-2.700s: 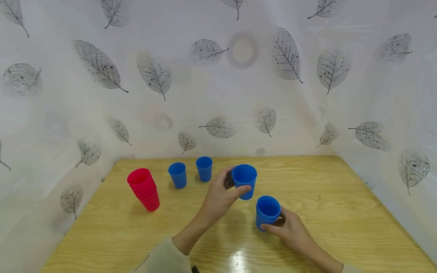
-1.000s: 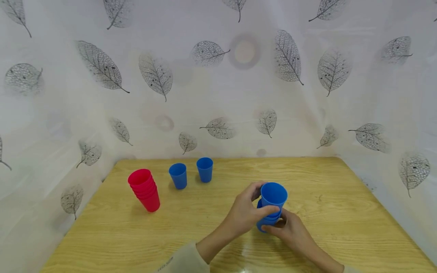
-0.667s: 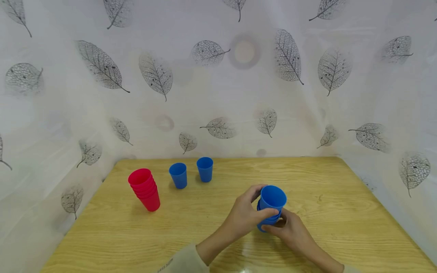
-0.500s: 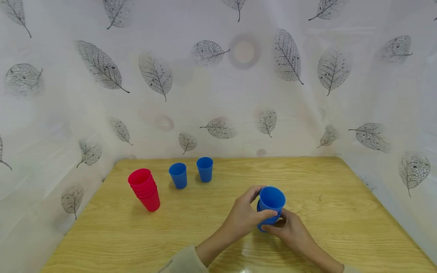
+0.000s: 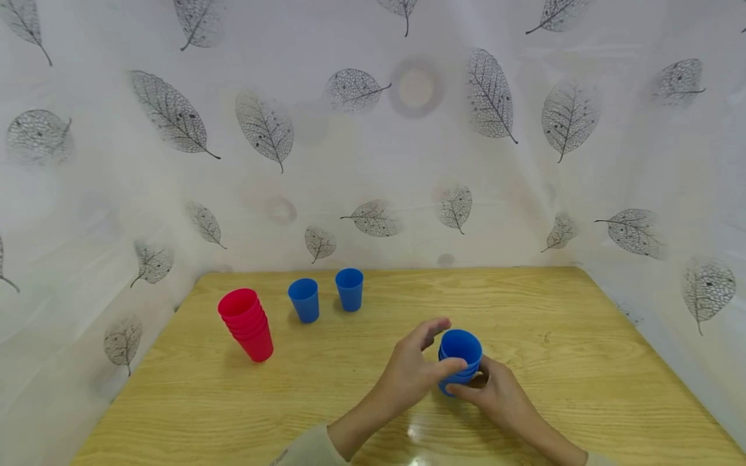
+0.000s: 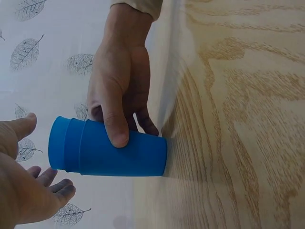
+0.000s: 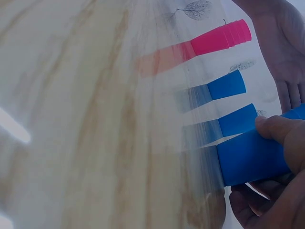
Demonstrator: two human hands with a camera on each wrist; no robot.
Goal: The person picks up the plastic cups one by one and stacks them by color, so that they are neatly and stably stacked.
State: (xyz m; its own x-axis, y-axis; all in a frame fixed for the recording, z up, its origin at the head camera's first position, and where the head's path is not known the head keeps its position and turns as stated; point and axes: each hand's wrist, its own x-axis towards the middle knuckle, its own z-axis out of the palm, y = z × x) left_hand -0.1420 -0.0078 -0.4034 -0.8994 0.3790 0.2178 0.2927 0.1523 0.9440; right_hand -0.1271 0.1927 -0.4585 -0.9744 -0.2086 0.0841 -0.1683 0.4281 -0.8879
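Observation:
A stack of nested blue cups (image 5: 457,372) stands upright on the table, with three rims visible in the left wrist view. My right hand (image 5: 504,398) grips its lower part, the thumb (image 6: 116,129) across the near side and fingers behind. Beside the top rim is my left hand (image 5: 408,372), thumb and fingers spread apart. The left wrist view shows a gap between its thumb (image 6: 21,126) and the stack; whether its other fingers touch the rim I cannot tell. The right wrist view shows the base of the blue stack (image 7: 248,157) on the table.
Two single blue cups, one (image 5: 304,301) left of the other (image 5: 350,290), stand upright toward the back. A nested stack of red cups (image 5: 247,327) stands at the left. Leaf-patterned sheeting (image 5: 373,162) encloses the wooden table (image 5: 583,362) at back and sides.
My left hand has carried a blue cup right and lowered it into the stack, and its fingers have since spread off it. My right hand has kept its hold on the stack.

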